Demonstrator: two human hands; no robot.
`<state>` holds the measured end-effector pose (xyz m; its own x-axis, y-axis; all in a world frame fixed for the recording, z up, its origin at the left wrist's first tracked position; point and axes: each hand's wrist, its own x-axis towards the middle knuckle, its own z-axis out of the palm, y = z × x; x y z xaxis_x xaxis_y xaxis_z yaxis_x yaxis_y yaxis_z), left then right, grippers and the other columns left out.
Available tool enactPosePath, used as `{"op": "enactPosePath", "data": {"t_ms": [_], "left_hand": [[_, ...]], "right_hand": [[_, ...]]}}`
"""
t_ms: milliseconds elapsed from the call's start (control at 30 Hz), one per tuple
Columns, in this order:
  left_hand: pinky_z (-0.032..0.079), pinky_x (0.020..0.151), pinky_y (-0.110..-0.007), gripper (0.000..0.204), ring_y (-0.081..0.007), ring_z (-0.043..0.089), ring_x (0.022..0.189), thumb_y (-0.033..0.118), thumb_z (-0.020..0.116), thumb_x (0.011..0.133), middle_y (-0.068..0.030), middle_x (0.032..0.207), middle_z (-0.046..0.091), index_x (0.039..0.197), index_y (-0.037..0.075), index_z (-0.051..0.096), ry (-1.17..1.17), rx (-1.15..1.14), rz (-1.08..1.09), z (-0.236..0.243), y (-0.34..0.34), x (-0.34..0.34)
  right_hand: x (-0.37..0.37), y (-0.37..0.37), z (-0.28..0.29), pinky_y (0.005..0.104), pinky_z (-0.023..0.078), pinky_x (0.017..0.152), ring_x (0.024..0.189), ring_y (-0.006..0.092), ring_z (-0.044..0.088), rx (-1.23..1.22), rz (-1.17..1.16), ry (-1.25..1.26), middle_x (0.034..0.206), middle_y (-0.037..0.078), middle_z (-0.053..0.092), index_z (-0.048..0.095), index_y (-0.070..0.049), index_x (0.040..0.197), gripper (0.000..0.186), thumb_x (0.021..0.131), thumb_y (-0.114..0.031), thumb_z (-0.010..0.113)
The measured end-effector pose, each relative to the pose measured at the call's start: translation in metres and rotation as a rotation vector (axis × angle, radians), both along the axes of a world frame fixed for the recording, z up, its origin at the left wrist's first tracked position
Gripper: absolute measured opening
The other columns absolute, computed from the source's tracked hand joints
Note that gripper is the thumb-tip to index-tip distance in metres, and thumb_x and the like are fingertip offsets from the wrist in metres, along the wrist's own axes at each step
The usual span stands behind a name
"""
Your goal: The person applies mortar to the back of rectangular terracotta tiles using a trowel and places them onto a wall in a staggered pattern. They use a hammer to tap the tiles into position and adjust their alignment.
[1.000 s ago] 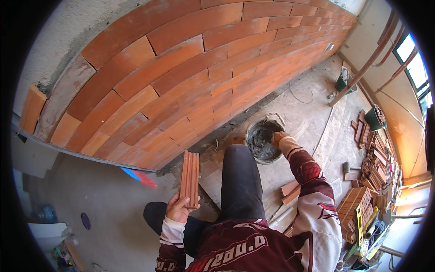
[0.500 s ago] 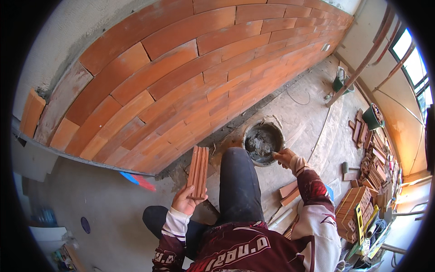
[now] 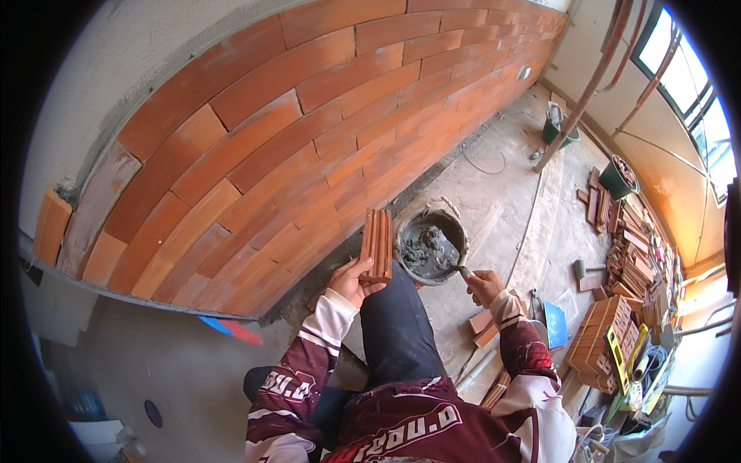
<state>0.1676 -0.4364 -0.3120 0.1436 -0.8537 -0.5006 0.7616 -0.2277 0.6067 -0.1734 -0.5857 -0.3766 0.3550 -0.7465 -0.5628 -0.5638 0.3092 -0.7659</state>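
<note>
brick (image 3: 377,243) held in left hand (image 3: 353,282), nearer bucket (image 3: 465,233) than before, right hand (image 3: 485,287) gripping tool (image 3: 464,270) (handle showing)

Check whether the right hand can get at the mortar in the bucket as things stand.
Likely yes: the right hand is just beside the bucket, its open top exposing the mortar. Nothing visible blocks the way, and the held tool already points toward the rim.
</note>
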Motion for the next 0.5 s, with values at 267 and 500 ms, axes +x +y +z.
{"op": "enactPosePath", "data": {"t_ms": [267, 500], "left_hand": [[0.063, 0.068, -0.034, 0.033, -0.0245, 0.071, 0.086, 0.019, 0.064, 0.094, -0.0144, 0.101, 0.069, 0.118, -0.003, 0.060, -0.023, 0.067, -0.054, -0.003, 0.017, -0.003], [0.062, 0.068, -0.033, 0.035, -0.0235, 0.070, 0.090, 0.019, 0.060, 0.095, -0.0135, 0.107, 0.067, 0.124, -0.001, 0.056, -0.056, 0.040, -0.014, 0.009, 0.050, 0.015]], "right_hand": [[0.022, -0.034, -0.030, 0.0378, 0.054, 0.058, 0.068, 0.0256, 0.069, -0.446, 0.429, 0.500, 0.085, 0.016, 0.071, 0.069, 0.001, 0.093, 0.035, 0.091, -0.034, 0.062], [0.079, -0.057, 0.019, 0.0418, 0.058, 0.073, 0.086, 0.0322, 0.072, -0.773, 0.802, 0.906, 0.093, 0.015, 0.073, 0.074, -0.008, 0.091, 0.022, 0.089, -0.018, 0.055]]}}
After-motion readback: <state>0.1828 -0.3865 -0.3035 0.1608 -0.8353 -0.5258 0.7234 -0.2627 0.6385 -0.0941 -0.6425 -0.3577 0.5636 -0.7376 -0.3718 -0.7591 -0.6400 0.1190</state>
